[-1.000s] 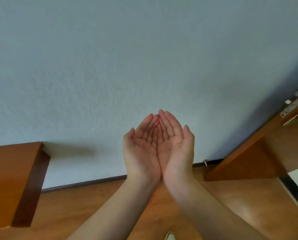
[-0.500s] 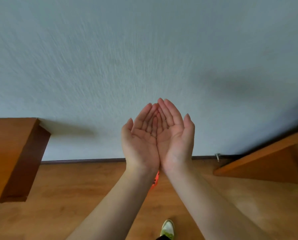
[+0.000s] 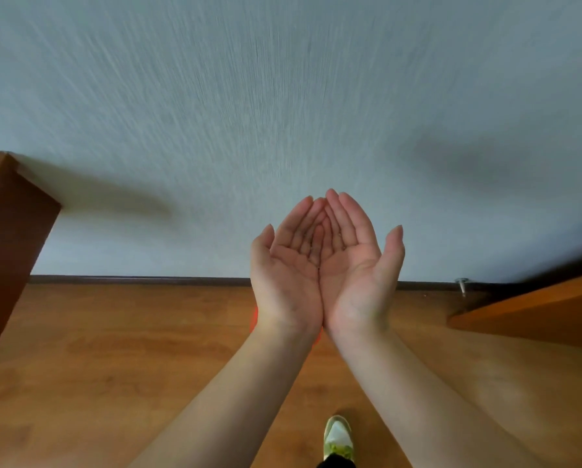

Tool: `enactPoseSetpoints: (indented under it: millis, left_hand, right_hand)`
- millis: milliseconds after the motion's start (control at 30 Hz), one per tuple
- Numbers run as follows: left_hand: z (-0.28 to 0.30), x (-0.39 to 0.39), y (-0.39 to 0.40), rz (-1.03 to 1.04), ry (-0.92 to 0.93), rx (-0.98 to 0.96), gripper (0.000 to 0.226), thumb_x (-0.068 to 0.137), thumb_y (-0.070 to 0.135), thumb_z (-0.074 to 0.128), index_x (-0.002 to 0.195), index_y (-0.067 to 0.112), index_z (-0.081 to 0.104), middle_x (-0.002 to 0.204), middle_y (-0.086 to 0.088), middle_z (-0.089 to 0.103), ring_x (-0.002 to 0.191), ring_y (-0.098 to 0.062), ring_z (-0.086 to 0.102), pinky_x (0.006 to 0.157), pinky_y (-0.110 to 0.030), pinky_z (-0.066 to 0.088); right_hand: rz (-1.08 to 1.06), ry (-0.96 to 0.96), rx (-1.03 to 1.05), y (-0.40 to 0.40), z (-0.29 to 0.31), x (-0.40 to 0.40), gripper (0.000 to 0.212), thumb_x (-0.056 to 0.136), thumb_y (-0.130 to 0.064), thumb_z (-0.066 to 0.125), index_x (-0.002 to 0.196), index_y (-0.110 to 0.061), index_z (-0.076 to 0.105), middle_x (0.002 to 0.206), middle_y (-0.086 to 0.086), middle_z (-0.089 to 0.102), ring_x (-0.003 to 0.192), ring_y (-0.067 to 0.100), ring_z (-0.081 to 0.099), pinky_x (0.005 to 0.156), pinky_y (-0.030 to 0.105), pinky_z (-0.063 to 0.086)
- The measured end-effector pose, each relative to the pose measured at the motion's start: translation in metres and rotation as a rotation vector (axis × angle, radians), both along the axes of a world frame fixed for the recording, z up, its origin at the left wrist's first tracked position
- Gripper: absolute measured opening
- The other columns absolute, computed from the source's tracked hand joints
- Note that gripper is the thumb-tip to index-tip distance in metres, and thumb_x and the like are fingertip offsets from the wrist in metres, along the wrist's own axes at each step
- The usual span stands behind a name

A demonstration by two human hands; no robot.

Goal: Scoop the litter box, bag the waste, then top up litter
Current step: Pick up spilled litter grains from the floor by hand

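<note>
Cupped left hand (image 3: pixel 288 275), right hand (image 3: pixel 357 271)

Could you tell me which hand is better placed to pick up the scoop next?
Neither: left hand and right hand are cupped together, palms up and empty, equally placed. No scoop or litter box is in view.

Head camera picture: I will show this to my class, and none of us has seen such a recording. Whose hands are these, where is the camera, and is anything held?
The camera sits on a person's head and looks forward and down, so you see that person's own arms. The left hand and the right hand are cupped together, palms up, and hold nothing. Behind them is a pale wall; below is a wooden floor, with one shoe showing. No litter box, scoop or bag is in view.
</note>
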State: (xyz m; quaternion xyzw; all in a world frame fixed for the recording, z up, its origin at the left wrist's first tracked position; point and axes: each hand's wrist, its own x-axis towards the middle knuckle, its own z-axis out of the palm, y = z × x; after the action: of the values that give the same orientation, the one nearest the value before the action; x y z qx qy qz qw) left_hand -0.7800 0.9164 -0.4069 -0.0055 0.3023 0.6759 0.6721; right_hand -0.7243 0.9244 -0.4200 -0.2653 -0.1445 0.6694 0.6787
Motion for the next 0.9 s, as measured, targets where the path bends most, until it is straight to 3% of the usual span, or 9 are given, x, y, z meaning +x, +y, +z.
enactPoseSetpoints:
  millis: [333,500,900]
  left_hand:
    - [-0.197,0.003,0.011,0.041,-0.021,-0.079,0.055,0.101,0.036,0.030,0.121,-0.003,0.063,0.120,-0.018,0.068,0.116,-0.027,0.063,0.106,-0.037,0.043]
    - [-0.289,-0.001,0.002,0.068,-0.024,-0.162,0.053,0.101,0.033,0.031,0.118,-0.005,0.064,0.118,-0.020,0.068,0.117,-0.030,0.063,0.110,-0.041,0.041]
    - [-0.443,-0.003,0.017,0.133,-0.016,-0.168,0.050,0.100,0.031,0.036,0.118,-0.006,0.064,0.116,-0.020,0.069,0.114,-0.029,0.065,0.106,-0.039,0.045]
  right_hand:
    - [0.041,-0.032,-0.100,0.016,-0.194,0.003,0.072,0.093,-0.058,0.027,0.124,-0.001,0.057,0.128,0.014,0.062,0.124,0.024,0.055,0.110,0.037,0.035]
    - [0.085,-0.040,-0.195,0.006,-0.286,-0.003,0.073,0.093,-0.061,0.028,0.122,-0.002,0.059,0.125,0.014,0.063,0.119,0.025,0.058,0.101,0.035,0.042]
    - [0.114,-0.019,-0.250,0.025,-0.441,-0.008,0.073,0.095,-0.061,0.031,0.123,0.001,0.060,0.124,0.015,0.064,0.120,0.026,0.057,0.110,0.039,0.037]
